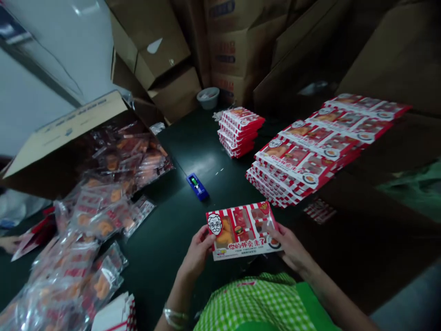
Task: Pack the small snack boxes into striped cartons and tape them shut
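Both my hands hold a flat red-and-white printed box [243,230] with clear windows showing orange food shapes. My left hand [198,250] grips its left end, and my right hand [291,246] grips its right end. Just beyond the box, a small blue device with a green part [197,186] lies on the dark green table [172,156]. To the right stand stacks of matching boxes [303,156], and a smaller stack [239,131] rises farther back. Clear plastic bags of orange food-shaped items [103,207] are heaped to my left.
Stacked cardboard cartons [237,50] wall the far side, with a pale plastic tub [208,97] at their foot. An open carton [65,138] spills bags at left. Another person's hand [8,243] shows at the left edge. Flat white-and-red cards [113,315] lie bottom left.
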{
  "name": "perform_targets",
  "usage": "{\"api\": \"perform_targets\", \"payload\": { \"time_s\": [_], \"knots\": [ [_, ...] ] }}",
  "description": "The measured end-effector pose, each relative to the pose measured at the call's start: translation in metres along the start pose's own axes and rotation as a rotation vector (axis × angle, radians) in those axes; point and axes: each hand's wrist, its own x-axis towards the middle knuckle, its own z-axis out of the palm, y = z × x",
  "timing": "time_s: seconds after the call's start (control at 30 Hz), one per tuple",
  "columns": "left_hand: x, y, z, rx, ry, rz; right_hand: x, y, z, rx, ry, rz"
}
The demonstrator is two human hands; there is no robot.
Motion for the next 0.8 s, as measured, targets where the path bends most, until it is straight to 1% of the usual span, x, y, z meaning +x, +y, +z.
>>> {"api": "perform_targets", "payload": {
  "time_s": [0.07,0.13,0.2,0.23,0.3,0.37,0.43,0.5,0.57,0.63,0.73,0.8],
  "knots": [
    [0.005,0.005,0.015,-0.002,0.105,0.04,-0.005,0.0,-0.009,0.012,-0.076,-0.01],
    [0.015,0.023,0.027,0.045,0.163,0.051,-0.011,-0.005,-0.018,-0.023,-0.215,-0.039],
    [0.029,0.049,0.04,0.126,0.157,0.06,-0.02,-0.016,-0.028,-0.088,-0.328,-0.087],
    [0.038,0.064,0.05,0.176,0.134,0.066,-0.024,-0.024,-0.033,-0.114,-0.349,-0.111],
    [0.057,0.089,0.075,0.294,0.068,0.102,-0.034,-0.04,-0.041,-0.119,-0.311,-0.15],
    [0.078,0.109,0.106,0.416,-0.012,0.156,-0.039,-0.054,-0.048,-0.081,-0.219,-0.183],
    [0.098,0.119,0.134,0.507,-0.107,0.188,-0.041,-0.065,-0.057,-0.047,-0.125,-0.215],
    [0.116,0.123,0.156,0.55,-0.185,0.183,-0.04,-0.073,-0.065,-0.023,-0.067,-0.247],
    [0.13,0.124,0.17,0.576,-0.215,0.168,-0.038,-0.077,-0.073,0.002,-0.042,-0.257],
    [0.142,0.124,0.18,0.647,-0.215,0.176,-0.035,-0.08,-0.079,0.006,-0.026,-0.249],
    [0.162,0.129,0.192,0.794,-0.197,0.232,-0.028,-0.089,-0.085,-0.045,0.037,-0.234],
    [0.179,0.134,0.2,0.856,-0.166,0.273,-0.021,-0.1,-0.085,-0.083,0.08,-0.226]
  ]
}}
